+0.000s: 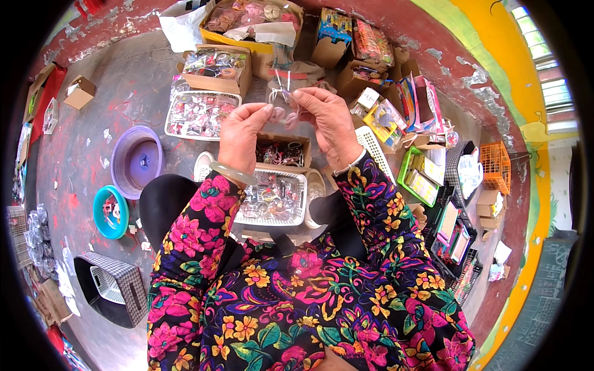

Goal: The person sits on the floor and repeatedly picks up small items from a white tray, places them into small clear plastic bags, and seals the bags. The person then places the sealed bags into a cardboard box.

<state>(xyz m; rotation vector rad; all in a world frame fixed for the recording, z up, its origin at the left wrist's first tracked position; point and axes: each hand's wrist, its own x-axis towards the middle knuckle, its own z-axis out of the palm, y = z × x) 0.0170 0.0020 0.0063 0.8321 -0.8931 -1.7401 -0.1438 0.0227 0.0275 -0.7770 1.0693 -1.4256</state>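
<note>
In front of me I hold up a small clear plastic bag (pixel 284 99). Inside or against it show mauve-pink loops (pixel 284 117), perhaps hair ties; they are too small to tell. My left hand (pixel 243 133) pinches the bag's left side between thumb and forefinger, a pale bangle on its wrist. At the other side my right hand (pixel 331 120) is closed on it, thumb and fingertips together. Below the hands, between my feet, stand a white plastic basket (pixel 301 217) of small clear packets and a cardboard box (pixel 308 143) of dark and coloured bands.
To the left are a purple basin (pixel 119 162), a turquoise basin (pixel 99 230) and a checked bin (pixel 137 303). Ahead lie another packet-filled white basket (pixel 235 137) and open cartons (pixel 244 82). At right stand a green basket (pixel 402 179), a black crate (pixel 468 237) and an orange crate (pixel 497 167).
</note>
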